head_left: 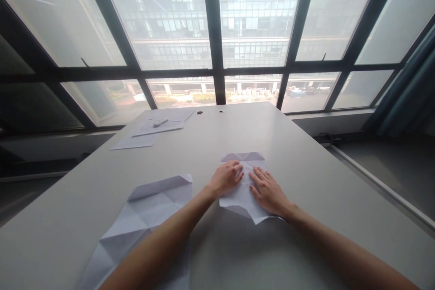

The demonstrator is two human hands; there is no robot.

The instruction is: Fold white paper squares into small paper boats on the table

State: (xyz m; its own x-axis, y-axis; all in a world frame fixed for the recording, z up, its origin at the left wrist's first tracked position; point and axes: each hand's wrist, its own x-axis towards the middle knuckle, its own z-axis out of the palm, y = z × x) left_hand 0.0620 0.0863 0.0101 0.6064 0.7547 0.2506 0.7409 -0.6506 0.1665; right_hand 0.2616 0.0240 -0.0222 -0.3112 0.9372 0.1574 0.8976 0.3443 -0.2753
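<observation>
A small folded white paper [244, 163] lies on the grey table [306, 154] in front of me. My left hand [227, 177] rests on its left part with the fingers curled and the fingertips pressed down on the paper. My right hand [267, 189] lies flat on its right part, fingers stretched out and together. Both hands touch near the paper's middle crease. The paper's lower corner sticks out below my right hand.
A larger creased white sheet [142, 222] lies to the left, partly under my left forearm. Several flat sheets [149, 132] and a small white object [159, 122] sit at the far left end. Large windows stand behind the table; a blue curtain [413, 86] hangs at right.
</observation>
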